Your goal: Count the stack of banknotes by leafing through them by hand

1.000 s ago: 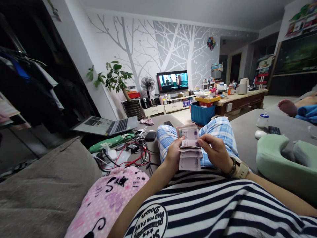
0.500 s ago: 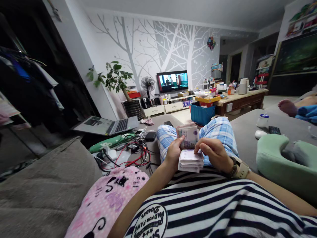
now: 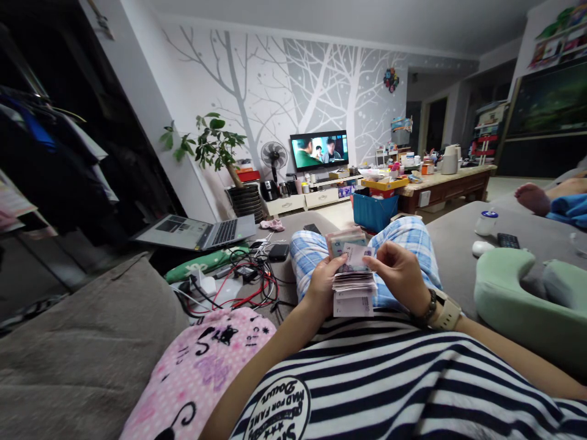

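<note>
A wad of banknotes (image 3: 354, 285) is above my lap, bent over so that a fanned, layered part hangs toward my striped shirt. My left hand (image 3: 321, 286) is closed around its left side, thumb lying on top. At the wad's upper right, my right hand (image 3: 400, 276) has its fingers curled and its thumb against the edge of a pale purple banknote (image 3: 356, 254). Behind that note, other notes of pinkish and greenish colour stick up. The right fingertips are partly hidden.
Left of my legs lie tangled cables (image 3: 261, 284), a power bank (image 3: 278, 252) and an open laptop (image 3: 202, 232). A green neck pillow (image 3: 499, 293), remote control (image 3: 508, 241) and lidded jar (image 3: 486, 223) are on the right. Another person's foot (image 3: 532, 199) rests beyond them.
My right hand has risen from the folded lower notes to the upper edge of the wad. A purple note now stands up there, and the lower notes are more fanned.
</note>
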A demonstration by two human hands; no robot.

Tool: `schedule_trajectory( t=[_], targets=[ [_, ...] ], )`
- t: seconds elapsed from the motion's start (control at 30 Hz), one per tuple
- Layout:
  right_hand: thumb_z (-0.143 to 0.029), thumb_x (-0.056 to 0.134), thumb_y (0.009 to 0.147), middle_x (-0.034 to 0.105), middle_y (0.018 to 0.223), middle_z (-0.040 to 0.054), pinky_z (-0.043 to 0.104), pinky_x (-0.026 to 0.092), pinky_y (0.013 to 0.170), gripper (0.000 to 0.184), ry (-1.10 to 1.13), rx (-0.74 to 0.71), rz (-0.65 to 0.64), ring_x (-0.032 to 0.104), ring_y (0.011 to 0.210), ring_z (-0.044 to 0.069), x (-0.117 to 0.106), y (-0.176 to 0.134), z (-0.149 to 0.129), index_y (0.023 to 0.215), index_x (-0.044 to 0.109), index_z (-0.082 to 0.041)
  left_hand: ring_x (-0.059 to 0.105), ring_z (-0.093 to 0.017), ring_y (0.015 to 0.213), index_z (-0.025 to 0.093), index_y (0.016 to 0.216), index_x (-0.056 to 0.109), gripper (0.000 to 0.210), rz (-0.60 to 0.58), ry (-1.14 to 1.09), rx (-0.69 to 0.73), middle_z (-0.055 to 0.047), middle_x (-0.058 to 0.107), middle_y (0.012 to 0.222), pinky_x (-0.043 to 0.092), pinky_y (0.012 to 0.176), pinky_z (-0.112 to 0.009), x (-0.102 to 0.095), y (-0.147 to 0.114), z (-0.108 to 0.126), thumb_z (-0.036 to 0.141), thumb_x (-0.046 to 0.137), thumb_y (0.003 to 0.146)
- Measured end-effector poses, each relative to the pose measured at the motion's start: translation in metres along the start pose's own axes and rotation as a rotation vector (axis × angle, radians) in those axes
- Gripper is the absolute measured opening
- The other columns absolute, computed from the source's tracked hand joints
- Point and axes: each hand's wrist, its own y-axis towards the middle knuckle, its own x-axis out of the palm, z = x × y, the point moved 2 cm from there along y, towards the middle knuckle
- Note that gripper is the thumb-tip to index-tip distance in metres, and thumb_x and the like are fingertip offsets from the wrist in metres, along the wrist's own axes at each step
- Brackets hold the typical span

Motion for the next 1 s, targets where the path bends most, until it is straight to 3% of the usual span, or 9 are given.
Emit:
schedule_trajectory(
  t=[0.2,0.63,1.0],
  targets=[
    [-0.045,0.060,0.085,0.042,0.054,-0.0047,0.025,0.031,0.050,0.037,0.030,0.049,-0.058,0.038,0.051,0.010,0.003,0.002,0.009,0.061,0.045,-0.020,0.071,-0.025,0.074,0.014,0.079,0.068,0.019,-0.017,0.008,-0.017,-0.005,0.071,0.066,0.056,0.073,-0.035,-0.002,0.000,-0.002,0.019,0.075,0.062],
    [-0.037,0.056,0.090,0.045,0.058,-0.0036,0.026,0.032,0.052,0.028,0.051,-0.076,-0.094,0.039,0.054,0.011,0.002,-0.003,-0.001,0.068,0.051,-0.020,0.068,-0.026,0.084,0.015,0.074,0.069,0.010,-0.035,0.008,0.046,-0.005,0.072,0.070,0.053,0.074,-0.031,0.000,0.003,0.000,0.023,0.070,0.069],
    [-0.035,0.055,0.091,0.048,0.059,-0.0029,0.026,0.033,0.053,0.024,0.084,-0.109,-0.137,0.041,0.055,0.012,0.001,-0.005,-0.005,0.072,0.055,-0.020,0.068,-0.024,0.076,0.014,0.077,0.067,0.021,-0.071,0.030,0.023,-0.004,0.070,0.069,0.052,0.069,-0.031,0.000,0.002,0.000,0.032,0.073,0.068]
  ],
)
